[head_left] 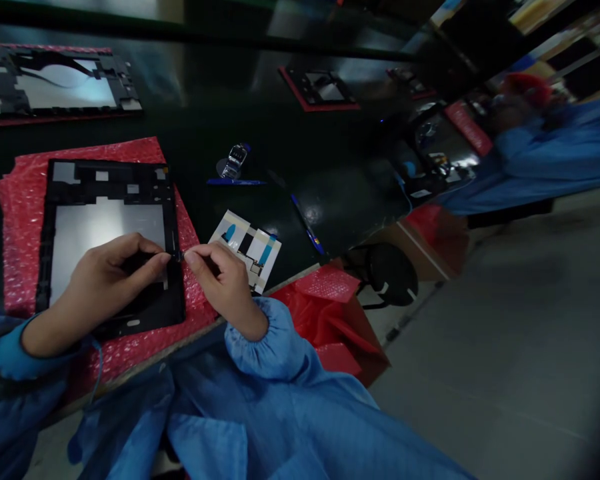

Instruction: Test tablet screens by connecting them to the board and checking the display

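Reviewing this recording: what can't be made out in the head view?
Head view: small dark piece between left hand and right hand, too small to identify.
Head view: part of black device frame, hidden by left hand.
Head view: upper-left frame, cut by left edge.
Head view: co-worker, actions blurred.

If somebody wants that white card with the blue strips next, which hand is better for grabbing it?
Probably the right hand: it is just beside the white card, while the left hand is farther away, over the black-framed panel. Both look busy at the panel's edge, though.
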